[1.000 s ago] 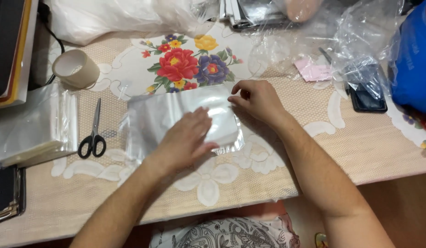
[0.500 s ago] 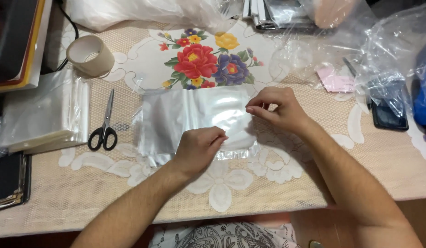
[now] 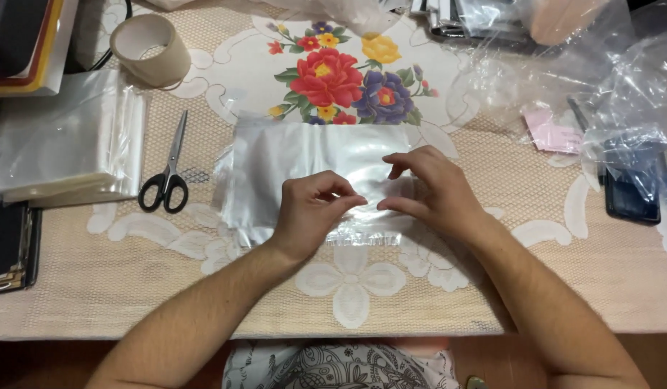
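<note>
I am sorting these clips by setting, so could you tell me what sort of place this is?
Probably a home table used for hand packing: a lace tablecloth with a flower print, a stack of clear bags, scissors and a tape roll.

A clear plastic bag lay flat on the tablecloth, just in front of its flower print. The left hand and right hand rested side by side on the bag's near edge. Scissors lay left of it, a stack of bags farther left, a tape roll behind them. A phone lay far right.
</note>
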